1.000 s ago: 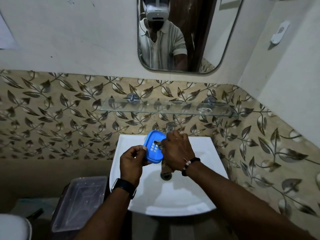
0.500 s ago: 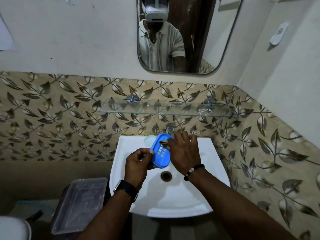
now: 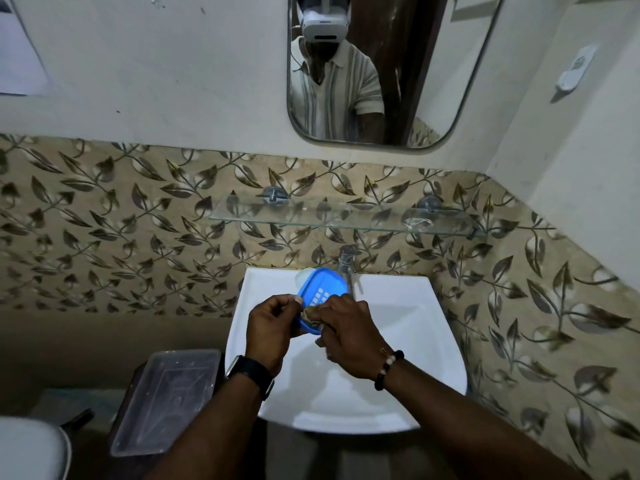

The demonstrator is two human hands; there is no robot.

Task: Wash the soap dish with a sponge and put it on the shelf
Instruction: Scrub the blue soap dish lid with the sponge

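A blue soap dish (image 3: 323, 289) with slots in its bottom is tilted up over the white sink (image 3: 408, 327). My left hand (image 3: 272, 330) grips its near left edge. My right hand (image 3: 349, 336) presses a small brownish sponge (image 3: 311, 314) against the dish's lower part; most of the sponge is hidden by my fingers. A pale soap bar (image 3: 302, 274) sits on the sink's back rim just behind the dish. The glass shelf (image 3: 346, 220) is on the tiled wall above the tap (image 3: 346, 266).
A mirror (image 3: 381, 71) hangs above the shelf. A clear plastic box (image 3: 169, 400) stands on a dark stand left of the sink. A white toilet rim (image 3: 31, 448) shows at the bottom left. A wall runs close on the right.
My right hand has slid from the dish's upper part down to its lower end with the sponge. The dish now leans further back towards the tap.
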